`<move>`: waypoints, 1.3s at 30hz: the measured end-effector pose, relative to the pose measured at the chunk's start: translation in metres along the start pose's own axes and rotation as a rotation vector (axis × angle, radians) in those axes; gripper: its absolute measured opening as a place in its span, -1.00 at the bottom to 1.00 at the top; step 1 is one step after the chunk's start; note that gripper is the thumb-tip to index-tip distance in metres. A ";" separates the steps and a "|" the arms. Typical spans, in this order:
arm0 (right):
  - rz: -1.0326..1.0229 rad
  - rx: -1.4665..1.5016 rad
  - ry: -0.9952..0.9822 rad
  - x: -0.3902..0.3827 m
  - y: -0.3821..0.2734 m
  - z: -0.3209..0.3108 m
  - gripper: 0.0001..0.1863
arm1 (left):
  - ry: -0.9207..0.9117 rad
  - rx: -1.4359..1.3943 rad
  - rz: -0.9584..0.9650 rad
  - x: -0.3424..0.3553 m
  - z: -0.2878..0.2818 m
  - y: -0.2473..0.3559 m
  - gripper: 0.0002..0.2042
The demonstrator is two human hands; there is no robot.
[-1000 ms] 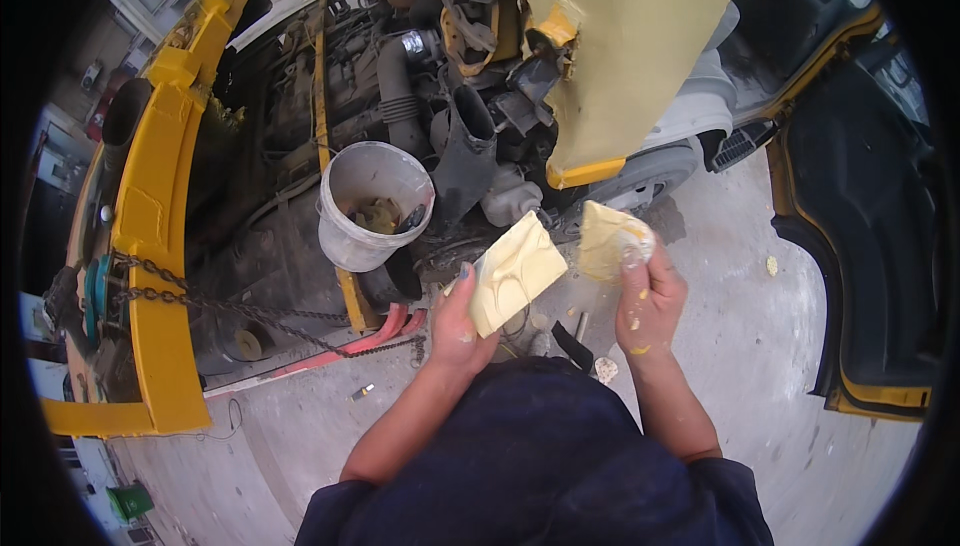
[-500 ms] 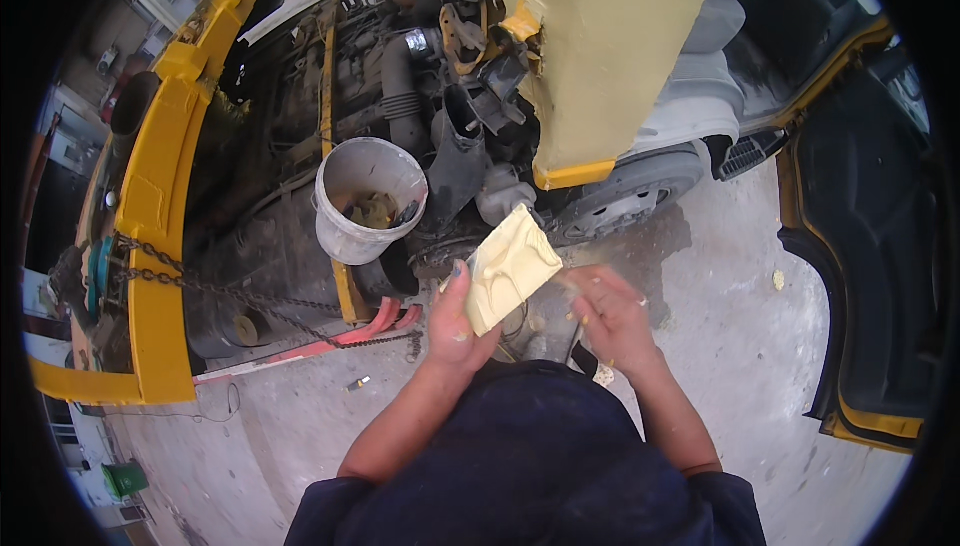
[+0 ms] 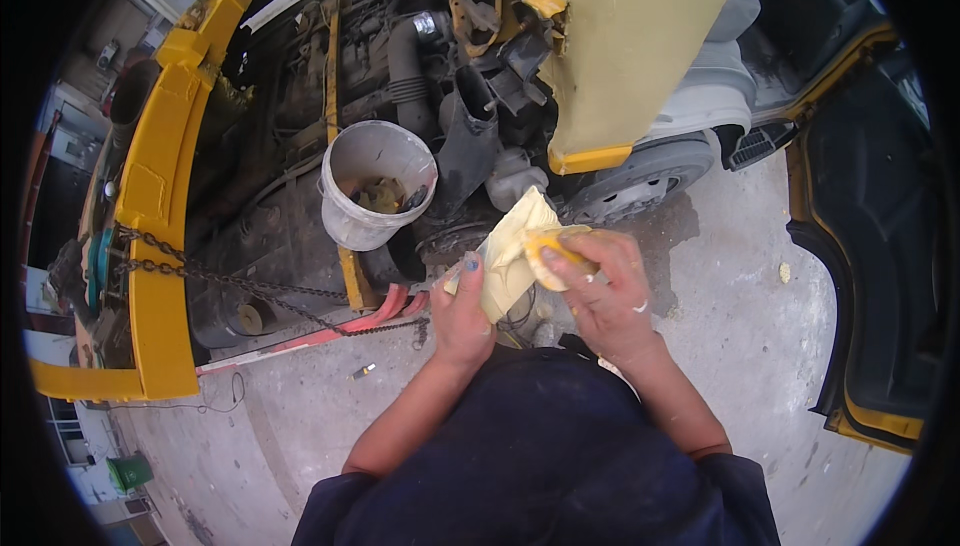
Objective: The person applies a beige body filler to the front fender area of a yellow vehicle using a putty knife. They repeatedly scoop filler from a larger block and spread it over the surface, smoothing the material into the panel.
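My left hand [image 3: 464,318] grips a flat board [image 3: 505,291] coated with pale yellow body filler, thumb along its near-left edge. My right hand [image 3: 612,298] pinches a yellow putty spreader [image 3: 556,252] and presses it against the filler at the board's right side. The spreader's working edge is partly hidden by the filler. Pale smears mark the fingers of my right hand. Beyond the board hangs a vehicle body panel [image 3: 625,46], largely covered in smooth beige filler, with a yellow lower edge.
Left of my hands, a smeared white bucket [image 3: 358,229] with scraps inside rests over the dark chassis. A yellow frame [image 3: 158,206] with a chain [image 3: 255,291] stands at left. A wheel [image 3: 640,189] lies under the panel; an open door [image 3: 870,246] is at right.
My right hand has moved left onto the board, and the yellow spreader now shows clearly in it against the filler. The board has tilted slightly in my left hand.
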State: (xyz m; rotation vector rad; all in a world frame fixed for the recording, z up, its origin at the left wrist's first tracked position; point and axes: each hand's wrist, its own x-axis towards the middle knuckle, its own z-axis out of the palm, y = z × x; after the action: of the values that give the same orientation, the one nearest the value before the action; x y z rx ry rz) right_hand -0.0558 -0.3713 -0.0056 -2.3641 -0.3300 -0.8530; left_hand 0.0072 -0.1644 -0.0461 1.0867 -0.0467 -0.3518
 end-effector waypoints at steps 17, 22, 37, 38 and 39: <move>1.178 1.480 0.793 -0.005 0.037 0.062 -0.56 | 0.159 -0.058 0.196 0.050 -0.038 0.041 -0.50; 1.202 1.392 0.922 0.028 0.043 0.092 -0.61 | 0.148 -0.023 0.098 0.067 -0.050 0.056 -0.52; 1.175 1.172 1.071 0.084 0.040 0.118 -0.60 | -0.014 -0.046 -0.027 0.120 -0.110 0.083 -0.44; 1.177 1.174 1.082 0.088 0.039 0.116 -0.64 | -0.014 -0.050 -0.025 0.121 -0.112 0.081 -0.45; 1.178 1.176 1.094 0.093 0.039 0.114 -0.67 | -0.015 -0.053 -0.024 0.123 -0.114 0.079 -0.45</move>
State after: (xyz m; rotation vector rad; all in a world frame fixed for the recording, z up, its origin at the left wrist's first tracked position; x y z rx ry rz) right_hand 0.0878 -0.3293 -0.0339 -0.5314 0.7510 -0.7981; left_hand 0.1669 -0.0710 -0.0474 1.0332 -0.0373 -0.3807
